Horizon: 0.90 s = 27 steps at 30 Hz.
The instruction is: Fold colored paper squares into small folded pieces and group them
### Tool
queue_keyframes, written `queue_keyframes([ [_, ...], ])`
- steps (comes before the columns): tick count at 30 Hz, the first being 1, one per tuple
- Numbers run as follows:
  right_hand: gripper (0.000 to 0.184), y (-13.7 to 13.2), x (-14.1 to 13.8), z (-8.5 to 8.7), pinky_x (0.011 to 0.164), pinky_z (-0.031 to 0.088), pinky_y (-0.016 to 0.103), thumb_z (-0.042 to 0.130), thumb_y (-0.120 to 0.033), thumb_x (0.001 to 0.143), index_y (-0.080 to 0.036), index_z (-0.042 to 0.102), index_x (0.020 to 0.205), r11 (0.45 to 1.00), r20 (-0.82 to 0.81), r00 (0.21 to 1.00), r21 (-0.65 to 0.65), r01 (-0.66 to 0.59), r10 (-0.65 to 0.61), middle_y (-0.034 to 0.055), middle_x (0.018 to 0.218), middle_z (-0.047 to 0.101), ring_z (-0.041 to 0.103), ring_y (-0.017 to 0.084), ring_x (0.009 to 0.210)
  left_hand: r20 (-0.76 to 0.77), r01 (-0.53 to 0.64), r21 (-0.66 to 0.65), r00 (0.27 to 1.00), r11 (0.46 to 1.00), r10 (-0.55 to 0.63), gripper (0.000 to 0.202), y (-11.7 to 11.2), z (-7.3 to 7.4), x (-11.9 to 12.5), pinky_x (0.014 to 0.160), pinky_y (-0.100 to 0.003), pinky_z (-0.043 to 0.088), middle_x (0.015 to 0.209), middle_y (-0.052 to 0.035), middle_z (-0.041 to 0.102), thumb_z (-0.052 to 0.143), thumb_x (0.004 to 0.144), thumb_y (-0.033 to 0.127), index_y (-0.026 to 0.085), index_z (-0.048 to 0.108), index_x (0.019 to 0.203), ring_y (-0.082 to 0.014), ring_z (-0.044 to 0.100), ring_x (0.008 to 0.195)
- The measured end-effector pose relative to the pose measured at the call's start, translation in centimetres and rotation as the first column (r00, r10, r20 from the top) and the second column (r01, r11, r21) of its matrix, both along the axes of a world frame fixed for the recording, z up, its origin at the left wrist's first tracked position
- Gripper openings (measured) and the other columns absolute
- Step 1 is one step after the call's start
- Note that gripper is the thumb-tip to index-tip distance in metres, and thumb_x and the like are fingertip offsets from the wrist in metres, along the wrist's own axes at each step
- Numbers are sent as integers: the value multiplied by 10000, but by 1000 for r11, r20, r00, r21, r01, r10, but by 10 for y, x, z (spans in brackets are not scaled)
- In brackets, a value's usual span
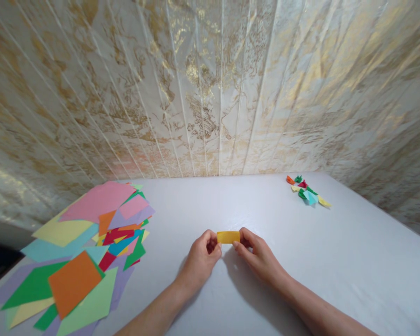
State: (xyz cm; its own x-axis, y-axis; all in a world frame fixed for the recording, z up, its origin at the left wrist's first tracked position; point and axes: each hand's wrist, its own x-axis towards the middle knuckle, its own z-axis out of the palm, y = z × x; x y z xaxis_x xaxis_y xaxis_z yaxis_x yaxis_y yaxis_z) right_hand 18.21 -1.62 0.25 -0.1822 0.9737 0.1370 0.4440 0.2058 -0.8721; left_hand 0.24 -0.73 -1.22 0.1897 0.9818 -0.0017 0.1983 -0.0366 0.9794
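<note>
A small yellow piece of paper (228, 237), rectangular in outline, is held up just over the white table in the middle of the view. My left hand (203, 254) pinches its left end between thumb and fingers. At the right end, my right hand (257, 252) grips it the same way, the thumb on the near side. Both forearms reach in from the bottom edge. Whether the paper is a single layer or folded, I cannot tell.
Many coloured paper sheets and scraps, among them an orange square (74, 283) and a large pink sheet (100, 200), lie heaped at the left of the white table (336, 261). Small folded paper pieces (310, 198) lie at the back right. A gold-patterned curtain (203, 93) hangs behind.
</note>
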Motion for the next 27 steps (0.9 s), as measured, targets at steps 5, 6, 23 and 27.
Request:
queue_keyframes([
  [5,236,1,-1,-2,574,347,261,469,-355,876,-218,437,687,999,-26,999,-8,36,-36,-35,634,477,446,138,603,47,-9,-28,999,1000,11,113,1,4,-2,529,-217,352,660,66,456,542,780,291,208,467,767,-101,426,561],
  [6,233,1,-1,-3,576,348,262,467,-353,877,-218,441,689,999,-27,999,-12,38,-38,-34,636,481,449,139,603,54,-4,-41,999,999,6,119,2,5,-3,523,-216,357,661,63,473,538,791,303,209,467,774,-100,434,552],
  [23,226,1,2,-8,590,355,259,450,-363,915,-213,478,748,998,-28,1000,-65,4,-6,-31,663,509,468,145,625,141,112,-127,985,986,-94,308,0,18,-8,638,-248,444,733,-17,643,598,834,483,176,568,843,-119,540,627],
  [27,196,0,3,-8,600,368,258,461,-331,910,-206,509,767,999,-43,999,-53,-5,3,-29,669,526,489,144,629,167,167,-129,975,977,-144,343,0,19,-9,669,-256,453,745,-25,664,602,832,522,180,573,828,-124,551,647],
])
